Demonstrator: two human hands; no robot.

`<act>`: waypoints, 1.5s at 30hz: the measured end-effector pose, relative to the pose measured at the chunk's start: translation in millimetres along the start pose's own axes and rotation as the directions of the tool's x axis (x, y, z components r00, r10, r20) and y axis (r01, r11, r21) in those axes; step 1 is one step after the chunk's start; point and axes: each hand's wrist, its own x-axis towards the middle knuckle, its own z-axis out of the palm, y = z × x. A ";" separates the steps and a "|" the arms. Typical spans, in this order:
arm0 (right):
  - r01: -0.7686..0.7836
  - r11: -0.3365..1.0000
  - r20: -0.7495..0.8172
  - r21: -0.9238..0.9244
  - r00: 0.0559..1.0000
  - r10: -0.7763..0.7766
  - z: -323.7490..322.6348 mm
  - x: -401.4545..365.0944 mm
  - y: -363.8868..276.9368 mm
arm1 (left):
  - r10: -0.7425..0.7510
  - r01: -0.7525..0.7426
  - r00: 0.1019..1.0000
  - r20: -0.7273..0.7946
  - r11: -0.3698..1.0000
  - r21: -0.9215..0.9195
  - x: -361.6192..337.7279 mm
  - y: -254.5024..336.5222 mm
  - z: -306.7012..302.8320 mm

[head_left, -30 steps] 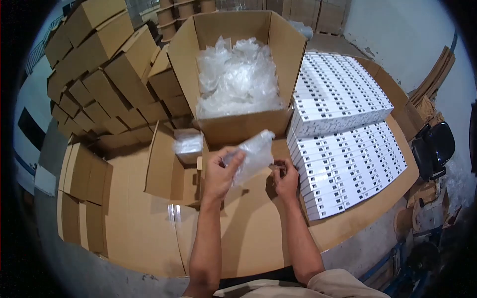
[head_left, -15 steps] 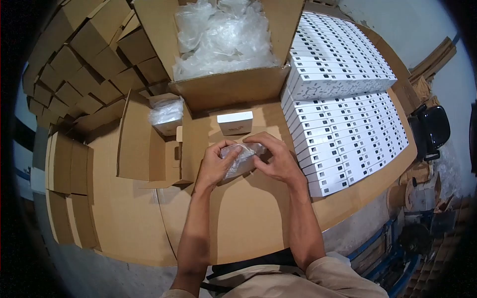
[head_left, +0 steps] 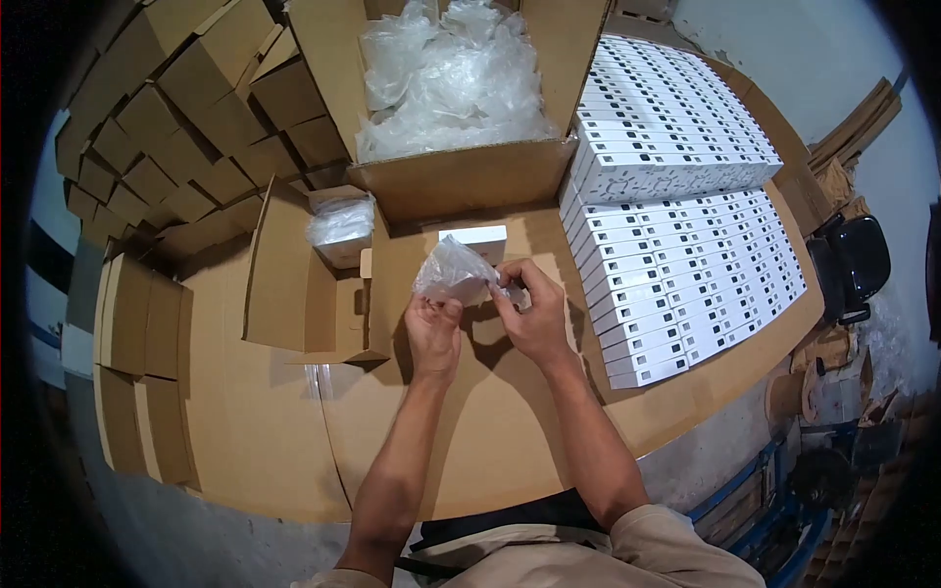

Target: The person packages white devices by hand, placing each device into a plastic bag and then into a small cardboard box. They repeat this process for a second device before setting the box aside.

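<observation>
A clear plastic bag (head_left: 456, 268) is held up between my two hands over the cardboard surface. My left hand (head_left: 433, 328) grips its lower left part between thumb and fingers. The right hand (head_left: 531, 309) pinches the bag's right edge. Just behind the bag stands a small white box (head_left: 480, 236), partly hidden by it. To the left is an open carton (head_left: 333, 314) with plastic-wrapped white boxes (head_left: 343, 235) at its back end.
A large carton (head_left: 466, 181) full of clear plastic bags (head_left: 456, 88) stands at the back. Rows of stacked white boxes (head_left: 686, 284) fill the right side. Brown cartons (head_left: 186, 108) are piled at the back left, with more small cartons (head_left: 137, 314) at the left edge.
The plastic bag has been raised and spread wider. My left hand has turned and sits lower, beneath the bag; the bag now covers part of the small white box.
</observation>
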 end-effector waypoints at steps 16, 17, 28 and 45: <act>-0.204 0.912 0.173 0.354 0.973 0.151 -15.4 0.7 15.6 | 0.091 -0.013 0.941 -0.327 0.972 0.233 9.4 -1.4 5.0; -0.229 0.883 0.180 0.409 0.969 0.168 -17.5 0.2 16.6 | 0.118 -0.022 0.940 -0.320 0.957 0.290 9.3 -1.4 2.7; -0.343 0.913 -0.042 0.221 0.932 0.360 -2.2 0.0 10.6 | 0.189 -0.099 0.975 -0.119 0.842 0.530 7.0 2.3 8.7; -0.108 0.994 -0.165 -0.031 0.981 0.101 -0.6 -2.3 3.1 | 0.156 -0.184 0.983 0.102 0.894 0.409 18.0 29.8 -8.9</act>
